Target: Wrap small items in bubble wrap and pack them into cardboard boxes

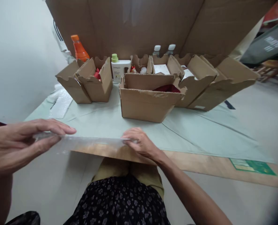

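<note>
A translucent plastic sheet [92,143], perhaps a flat bag, is stretched level between my two hands just above the table's front edge. My left hand [24,143] pinches its left end between thumb and fingers. At the other end, my right hand [140,142] grips it with the fingers curled over the edge. Beyond my hands stands an open cardboard box [145,104] with dark red cloth [168,88] in it.
Several cardboard bins [96,84] line the back, some holding red or white items. Among them are a white bottle [117,70] with a green cap and an orange bottle [80,50]. Bubble wrap [62,103] lies at left on the pale green cloth [199,131]. A tall cardboard panel [139,28] stands behind.
</note>
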{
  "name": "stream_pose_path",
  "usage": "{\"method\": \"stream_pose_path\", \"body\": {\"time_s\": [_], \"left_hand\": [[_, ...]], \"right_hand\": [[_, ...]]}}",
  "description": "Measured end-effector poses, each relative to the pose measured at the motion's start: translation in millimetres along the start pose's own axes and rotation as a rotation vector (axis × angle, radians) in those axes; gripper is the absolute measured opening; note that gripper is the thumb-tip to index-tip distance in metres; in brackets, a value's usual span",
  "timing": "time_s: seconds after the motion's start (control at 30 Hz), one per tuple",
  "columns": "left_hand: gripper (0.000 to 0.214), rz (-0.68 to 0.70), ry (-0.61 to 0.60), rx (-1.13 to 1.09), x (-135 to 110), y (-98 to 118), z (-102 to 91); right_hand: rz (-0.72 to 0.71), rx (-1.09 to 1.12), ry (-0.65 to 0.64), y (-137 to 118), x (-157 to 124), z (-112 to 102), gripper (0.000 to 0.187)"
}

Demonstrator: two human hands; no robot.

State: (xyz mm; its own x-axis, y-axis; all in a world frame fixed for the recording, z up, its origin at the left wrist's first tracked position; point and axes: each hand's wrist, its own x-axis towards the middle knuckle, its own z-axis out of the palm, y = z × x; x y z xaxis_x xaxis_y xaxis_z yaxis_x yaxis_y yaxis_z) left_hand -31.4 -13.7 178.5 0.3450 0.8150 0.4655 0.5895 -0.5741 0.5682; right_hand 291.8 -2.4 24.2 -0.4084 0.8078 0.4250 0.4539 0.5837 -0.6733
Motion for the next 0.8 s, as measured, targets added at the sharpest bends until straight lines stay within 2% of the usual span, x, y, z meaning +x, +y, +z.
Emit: {"method": "stream_pose_path", "body": {"time_s": [0.1,0.2,0.27,0.33,0.43,0.5,0.63,0.8], "left_hand": [[0.010,0.076,-0.075,0.006,14,-15,13.8],[0.009,0.233,-0.090,0.011,33,-23,47.9],[0.011,0.355,-0.059,0.049,41,-29,75.4],[0.014,0.451,-0.047,0.097,40,-41,103.4],[0.018,0.538,-0.128,0.169,25,-69,140.6],[0.020,0.546,-0.196,0.195,11,-88,157.6],[0.019,0.481,-0.257,0.211,-11,-112,169.1],[0.017,0.428,-0.269,0.210,-16,-118,169.5]], "right_hand": [[-0.024,-0.222,0.183,-5,-23,-49,0.015],[-0.046,-0.532,0.331,-15,-37,-85,0.019],[-0.043,-0.738,0.403,-17,-47,-97,0.021],[-0.010,-0.872,0.407,-13,-62,-98,0.025],[0.067,-0.925,0.276,2,-92,-89,0.026],[0.128,-0.899,0.201,12,-114,-81,0.021],[0.240,-0.801,0.193,23,-147,-77,0.013],[0.332,-0.756,0.381,31,-162,-81,0.016]]}}
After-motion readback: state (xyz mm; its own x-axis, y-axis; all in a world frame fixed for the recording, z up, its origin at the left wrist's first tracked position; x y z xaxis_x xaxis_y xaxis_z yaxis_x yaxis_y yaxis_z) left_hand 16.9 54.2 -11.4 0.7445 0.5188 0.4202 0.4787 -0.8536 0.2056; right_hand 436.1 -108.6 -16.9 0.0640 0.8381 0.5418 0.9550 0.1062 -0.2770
